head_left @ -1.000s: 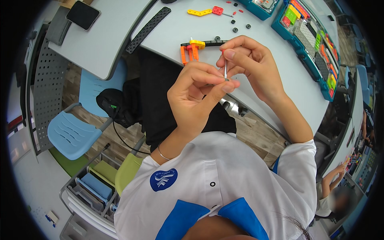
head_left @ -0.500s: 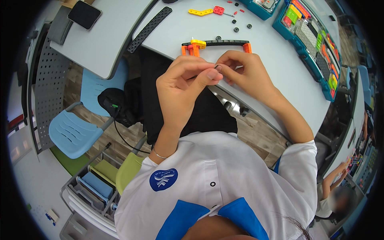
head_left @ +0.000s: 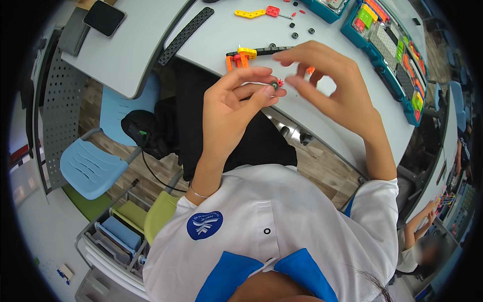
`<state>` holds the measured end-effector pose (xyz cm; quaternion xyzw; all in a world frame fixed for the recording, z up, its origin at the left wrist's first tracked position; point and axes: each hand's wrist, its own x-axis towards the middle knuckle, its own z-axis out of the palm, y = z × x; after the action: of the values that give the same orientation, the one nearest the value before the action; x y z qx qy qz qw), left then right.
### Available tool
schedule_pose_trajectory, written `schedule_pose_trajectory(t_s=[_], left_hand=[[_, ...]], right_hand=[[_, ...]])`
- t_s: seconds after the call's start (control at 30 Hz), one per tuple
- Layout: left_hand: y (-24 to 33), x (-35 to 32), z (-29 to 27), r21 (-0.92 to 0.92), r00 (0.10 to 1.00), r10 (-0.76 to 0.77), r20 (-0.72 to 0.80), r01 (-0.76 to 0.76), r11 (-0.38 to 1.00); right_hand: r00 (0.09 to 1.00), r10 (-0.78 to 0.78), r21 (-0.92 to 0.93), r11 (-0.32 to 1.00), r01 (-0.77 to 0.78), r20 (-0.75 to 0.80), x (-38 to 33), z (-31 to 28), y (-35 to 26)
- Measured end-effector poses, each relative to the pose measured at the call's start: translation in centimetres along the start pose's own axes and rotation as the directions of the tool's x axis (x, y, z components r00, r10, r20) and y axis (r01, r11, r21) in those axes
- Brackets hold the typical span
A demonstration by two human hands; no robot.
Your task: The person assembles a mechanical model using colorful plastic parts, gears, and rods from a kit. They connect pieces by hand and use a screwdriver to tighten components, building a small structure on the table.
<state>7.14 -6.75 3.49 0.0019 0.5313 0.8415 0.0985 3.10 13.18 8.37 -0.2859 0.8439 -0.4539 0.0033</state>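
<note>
My left hand (head_left: 229, 100) pinches a small dark round collar (head_left: 274, 85) between thumb and fingers. A tiny red toothed piece (head_left: 281, 82) sticks out beside it; whether the two are joined I cannot tell. My right hand (head_left: 339, 83) is just to the right, thumb and fingers apart, holding nothing I can see. Behind the hands, a building-kit assembly stands on the desk: a long black beam (head_left: 262, 52) with a yellow piece (head_left: 246, 52) and orange legs (head_left: 243, 61) at its left. My right hand hides most of its right end.
On the desk lie a black perforated strip (head_left: 187, 35), a yellow angled beam (head_left: 250, 14), a red plate (head_left: 272, 11) and several loose collars (head_left: 295, 35). A teal parts case (head_left: 378, 65) sits at right. A phone (head_left: 104, 18) rests on the left desk.
My right hand has let go of the small piece and pulled up and right, its fingers spreading. My left hand keeps hold, and the collar and red toothed piece now show.
</note>
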Motion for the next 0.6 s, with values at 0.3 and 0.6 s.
schedule_pose_trajectory(t_s=[0.3,0.6], left_hand=[[-1.2,0.6,0.6,-0.057,0.998,0.047,-0.051,-0.050,0.997],[-1.1,-0.5,1.1,0.227,0.993,0.086,-0.083,-0.065,0.972]], right_hand=[[0.993,-0.121,-0.006,0.993,0.121,-0.002,-0.2,0.5,0.8],[0.997,-0.068,-0.082,0.994,0.066,-0.021,0.1,-0.7,1.5]])
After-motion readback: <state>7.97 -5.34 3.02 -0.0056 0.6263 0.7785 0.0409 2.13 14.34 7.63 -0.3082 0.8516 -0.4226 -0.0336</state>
